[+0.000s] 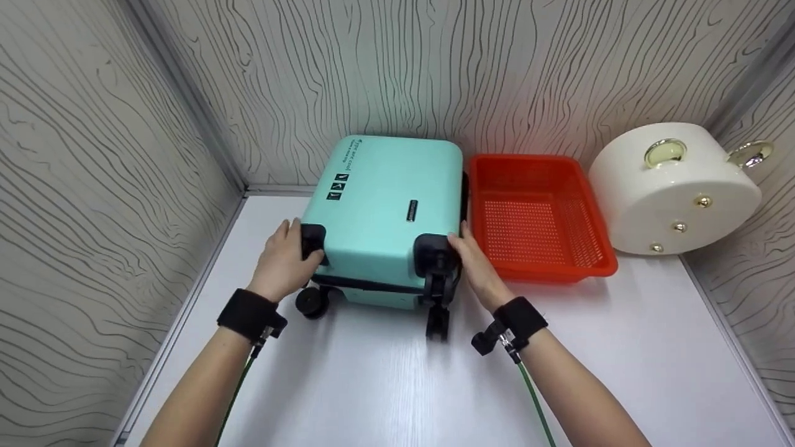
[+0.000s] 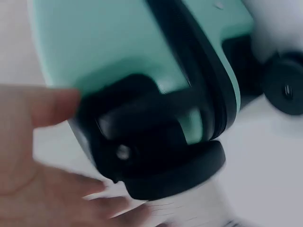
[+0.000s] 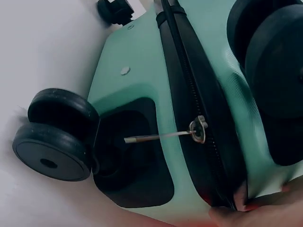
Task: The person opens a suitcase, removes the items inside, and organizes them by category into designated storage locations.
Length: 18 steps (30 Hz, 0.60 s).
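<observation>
A mint-green suitcase [image 1: 385, 192] lies with its printed face up and its wheeled end toward me. My left hand [image 1: 282, 261] grips its near left corner, with the thumb over the black wheel housing [image 2: 128, 118] and the fingers around the outer side. At the near right corner my right hand [image 1: 478, 270] holds the suitcase's side, its thumb by the black corner piece [image 1: 433, 251]. In the right wrist view, those fingertips [image 3: 265, 210] press close to the dark zipper band [image 3: 201, 109]. A metal zipper pull [image 3: 158, 137] hangs off the band beside a black double wheel [image 3: 52, 137].
A red perforated plastic basket [image 1: 528, 161] stands right beside the suitcase. Farther right, a round cream case [image 1: 658, 180] with gold-coloured fittings leans near the corner. Patterned wall panels [image 1: 404, 68] close off the back and sides of the white table [image 1: 372, 385].
</observation>
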Each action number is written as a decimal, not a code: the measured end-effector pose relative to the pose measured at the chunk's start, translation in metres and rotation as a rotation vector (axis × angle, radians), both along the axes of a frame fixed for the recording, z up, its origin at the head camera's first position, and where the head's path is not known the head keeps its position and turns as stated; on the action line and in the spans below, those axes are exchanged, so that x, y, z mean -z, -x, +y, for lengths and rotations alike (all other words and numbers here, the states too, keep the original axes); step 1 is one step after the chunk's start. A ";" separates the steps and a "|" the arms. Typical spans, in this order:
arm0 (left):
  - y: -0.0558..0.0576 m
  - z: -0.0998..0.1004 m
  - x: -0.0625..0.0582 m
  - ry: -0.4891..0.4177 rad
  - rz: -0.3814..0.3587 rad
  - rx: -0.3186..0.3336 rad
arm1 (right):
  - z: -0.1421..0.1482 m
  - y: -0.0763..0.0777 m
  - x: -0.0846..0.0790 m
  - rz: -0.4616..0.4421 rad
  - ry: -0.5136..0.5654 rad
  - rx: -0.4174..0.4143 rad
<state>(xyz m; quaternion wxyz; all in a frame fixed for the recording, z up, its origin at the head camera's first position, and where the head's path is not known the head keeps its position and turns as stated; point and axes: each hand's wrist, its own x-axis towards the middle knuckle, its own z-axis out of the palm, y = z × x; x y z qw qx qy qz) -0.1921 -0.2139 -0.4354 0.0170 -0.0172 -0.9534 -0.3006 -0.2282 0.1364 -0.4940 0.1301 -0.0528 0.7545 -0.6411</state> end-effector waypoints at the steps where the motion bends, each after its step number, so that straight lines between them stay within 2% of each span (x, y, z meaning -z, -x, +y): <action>1: -0.005 0.007 -0.001 0.037 0.083 -0.024 | 0.000 0.000 -0.001 -0.013 -0.009 0.004; 2: -0.010 0.014 -0.001 0.075 0.167 -0.044 | -0.001 -0.001 -0.003 -0.025 -0.015 0.009; 3: -0.015 0.022 -0.001 0.078 0.245 -0.038 | -0.001 -0.001 -0.004 -0.041 -0.019 0.012; 4: -0.021 0.030 -0.001 0.059 0.290 -0.022 | -0.002 -0.002 -0.006 -0.052 -0.024 0.014; 5: -0.027 0.039 0.000 0.030 0.307 0.006 | -0.002 -0.002 -0.007 -0.058 -0.032 0.015; 6: -0.033 0.048 0.004 -0.011 0.289 0.052 | -0.002 -0.002 -0.009 -0.060 -0.038 0.016; 8: -0.043 0.066 0.017 -0.134 0.162 0.162 | -0.001 -0.002 -0.010 -0.064 -0.043 0.018; 11: -0.051 0.094 0.050 -0.347 -0.107 0.280 | -0.001 -0.001 -0.010 -0.067 -0.046 0.018; 12: -0.052 0.103 0.061 -0.410 -0.190 0.297 | -0.001 -0.001 -0.009 -0.067 -0.043 0.013; 14: -0.052 0.121 0.081 -0.511 -0.296 0.308 | -0.003 -0.001 -0.008 -0.071 -0.040 0.011; 16: -0.050 0.138 0.094 -0.594 -0.357 0.302 | -0.003 -0.002 -0.007 -0.075 -0.044 0.013; 18: -0.047 0.154 0.100 -0.686 -0.401 0.275 | -0.004 -0.002 -0.007 -0.078 -0.047 0.017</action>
